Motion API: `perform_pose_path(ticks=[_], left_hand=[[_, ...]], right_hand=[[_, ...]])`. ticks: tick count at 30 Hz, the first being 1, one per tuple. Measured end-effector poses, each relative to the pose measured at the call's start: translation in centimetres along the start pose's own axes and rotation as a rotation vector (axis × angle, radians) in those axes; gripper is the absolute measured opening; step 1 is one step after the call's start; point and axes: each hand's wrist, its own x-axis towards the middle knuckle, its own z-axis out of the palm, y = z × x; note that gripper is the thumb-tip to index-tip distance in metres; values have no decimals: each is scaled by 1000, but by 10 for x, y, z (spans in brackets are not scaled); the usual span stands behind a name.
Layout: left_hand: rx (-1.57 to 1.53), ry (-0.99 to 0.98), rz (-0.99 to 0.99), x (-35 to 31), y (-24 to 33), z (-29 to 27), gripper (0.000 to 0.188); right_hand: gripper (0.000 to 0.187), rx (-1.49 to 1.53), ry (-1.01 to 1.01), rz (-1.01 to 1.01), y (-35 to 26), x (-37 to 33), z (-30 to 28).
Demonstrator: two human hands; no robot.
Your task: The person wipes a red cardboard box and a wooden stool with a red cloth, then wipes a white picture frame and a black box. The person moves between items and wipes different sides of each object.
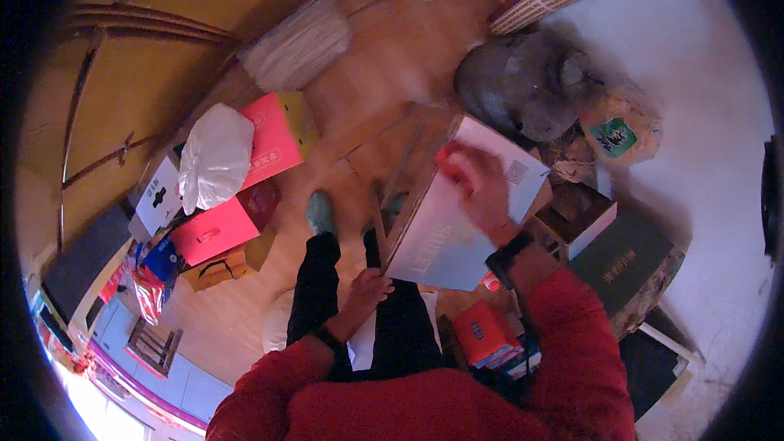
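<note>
A white cardboard box with pale printing stands tilted in front of my legs, its brown open side turned to the left. My left hand is closed on the box's lower left edge, the fingers wrapped over the cardboard. Over the white face of the box is my right hand, smeared by motion, with its fingers curled. A red-orange thing shows at those fingers; its kind is too blurred to make out. Whether the right hand touches the box I cannot tell.
Red boxes and a stuffed white plastic bag stand at left. A dark grey metal canister sits far right, near a dark green box. An orange-red package lies beside my right leg. Yellow-brown cabinets line the left.
</note>
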Motion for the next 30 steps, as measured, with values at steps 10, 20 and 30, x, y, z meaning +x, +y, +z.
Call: perform_pose_path(ticks=[10,20,30], left_hand=[[169,22,-8,-4,20,25,36],[-286,-53,-70,-16,35,32,35],[58,-112,-40,-21,55,38,40]], right_hand=[[17,452,-161,-192,-86,-115,55],[17,106,195,289,31,14,8],[20,922,-344,395,-66,-129,38]])
